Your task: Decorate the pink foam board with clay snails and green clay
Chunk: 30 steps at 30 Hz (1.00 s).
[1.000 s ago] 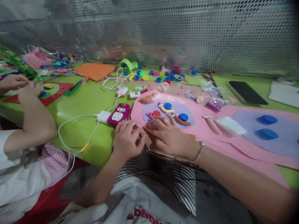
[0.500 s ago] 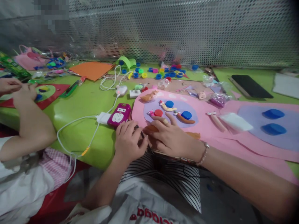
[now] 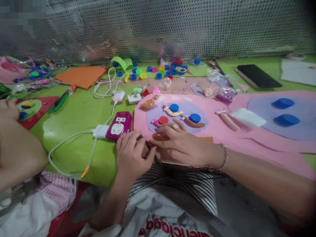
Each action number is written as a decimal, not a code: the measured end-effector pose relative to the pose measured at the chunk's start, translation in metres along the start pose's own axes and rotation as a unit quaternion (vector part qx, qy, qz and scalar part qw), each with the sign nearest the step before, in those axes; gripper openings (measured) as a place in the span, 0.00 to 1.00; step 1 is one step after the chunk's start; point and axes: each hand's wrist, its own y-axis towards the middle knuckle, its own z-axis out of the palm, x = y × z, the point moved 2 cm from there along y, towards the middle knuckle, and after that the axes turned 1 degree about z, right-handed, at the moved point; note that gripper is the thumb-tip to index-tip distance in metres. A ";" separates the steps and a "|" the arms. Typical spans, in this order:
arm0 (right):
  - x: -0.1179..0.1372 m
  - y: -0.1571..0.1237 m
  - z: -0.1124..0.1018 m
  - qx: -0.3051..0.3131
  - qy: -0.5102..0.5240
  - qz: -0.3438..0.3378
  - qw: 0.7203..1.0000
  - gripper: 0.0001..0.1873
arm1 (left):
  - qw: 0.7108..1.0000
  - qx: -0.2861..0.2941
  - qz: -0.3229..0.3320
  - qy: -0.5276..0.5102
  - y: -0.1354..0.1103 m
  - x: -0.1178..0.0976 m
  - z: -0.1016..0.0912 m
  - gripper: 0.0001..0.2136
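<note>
My left hand (image 3: 132, 154) is curled at the table's near edge, pinching a thin dark tool (image 3: 149, 146) whose tip pokes out between the hands. My right hand (image 3: 179, 143) rests beside it with fingers bent over an orange clay piece (image 3: 160, 137) on the pink foam sheet (image 3: 219, 133). Just beyond the fingers lies a lilac oval (image 3: 176, 120) with clay snails topped by blue and red bottle caps (image 3: 195, 117). A bead bracelet (image 3: 224, 157) circles my right wrist.
A magenta phone-shaped gadget (image 3: 118, 125) with a white charger cable (image 3: 71, 140) lies left of my hands. Another person's arm (image 3: 17, 144) leans on the green table (image 3: 79, 115) at left. Several loose caps (image 3: 160, 70), orange foam (image 3: 80, 75) and a black phone (image 3: 258, 75) sit farther back.
The view has swung right and down a little, so things shifted left in the picture. Both hands stay together on the clay piece, fingers shifting slightly.
</note>
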 end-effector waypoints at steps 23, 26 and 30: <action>-0.018 0.005 0.006 -0.075 -0.039 0.044 0.995 0.28 | 0.997 0.026 0.071 -0.010 -0.002 0.000 0.001 0.09; -0.018 0.004 0.006 -0.075 -0.038 0.047 0.995 0.27 | 0.997 0.032 0.070 -0.012 -0.002 0.001 0.002 0.08; -0.017 0.004 0.006 -0.080 -0.036 0.045 0.995 0.26 | 0.998 0.003 0.060 -0.014 -0.003 0.002 0.002 0.14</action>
